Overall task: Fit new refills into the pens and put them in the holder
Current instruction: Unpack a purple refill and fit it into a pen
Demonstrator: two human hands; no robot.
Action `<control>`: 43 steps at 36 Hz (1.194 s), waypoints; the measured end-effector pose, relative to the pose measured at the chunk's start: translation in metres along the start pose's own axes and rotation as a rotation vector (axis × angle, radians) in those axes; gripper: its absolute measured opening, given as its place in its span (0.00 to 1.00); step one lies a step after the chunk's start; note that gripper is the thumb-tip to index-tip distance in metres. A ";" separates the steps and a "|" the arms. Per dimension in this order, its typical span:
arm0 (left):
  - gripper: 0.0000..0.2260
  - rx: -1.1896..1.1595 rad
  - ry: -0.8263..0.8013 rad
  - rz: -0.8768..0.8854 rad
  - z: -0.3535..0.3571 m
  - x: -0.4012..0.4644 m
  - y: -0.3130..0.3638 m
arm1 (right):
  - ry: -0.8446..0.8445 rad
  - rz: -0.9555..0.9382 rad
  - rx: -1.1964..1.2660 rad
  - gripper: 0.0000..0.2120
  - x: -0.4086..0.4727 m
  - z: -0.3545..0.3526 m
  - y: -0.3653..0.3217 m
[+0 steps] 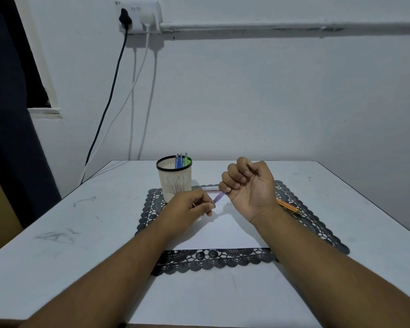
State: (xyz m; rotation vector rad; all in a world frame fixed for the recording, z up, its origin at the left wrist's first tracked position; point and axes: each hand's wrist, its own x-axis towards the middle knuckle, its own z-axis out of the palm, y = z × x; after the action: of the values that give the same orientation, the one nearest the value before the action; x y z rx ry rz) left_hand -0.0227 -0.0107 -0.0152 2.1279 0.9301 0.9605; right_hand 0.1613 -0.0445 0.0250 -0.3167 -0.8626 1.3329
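Note:
A purple pen (219, 197) is held between both hands above a white sheet of paper (219, 233). My right hand (249, 185) is closed around its upper part, palm turned up. My left hand (189, 207) pinches its lower tip with thumb and fingers. A cream mesh pen holder (174, 179) with a black rim stands just behind my left hand and holds three pens (181, 160), two blue and one green. Another pale pen part (210, 188) lies on the mat behind the hands.
A black lace mat (213, 259) lies under the paper on the white table (69, 233). Orange pencils or refills (288, 205) lie on the mat behind my right wrist. Cables (118, 91) hang down the wall at the back left.

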 end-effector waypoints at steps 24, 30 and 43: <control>0.07 0.072 0.112 -0.002 -0.001 0.002 0.000 | 0.108 0.048 0.109 0.15 0.003 -0.005 0.010; 0.06 0.071 0.098 0.003 0.000 0.001 0.003 | 0.083 0.040 0.086 0.13 0.002 -0.005 0.007; 0.06 0.066 0.073 0.016 0.000 0.002 -0.001 | 0.030 0.040 0.064 0.13 0.002 -0.007 0.007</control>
State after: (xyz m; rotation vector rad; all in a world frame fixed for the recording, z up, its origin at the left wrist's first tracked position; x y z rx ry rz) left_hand -0.0217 -0.0085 -0.0149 2.1710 0.9944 1.0354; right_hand 0.1611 -0.0390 0.0163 -0.3051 -0.7905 1.3868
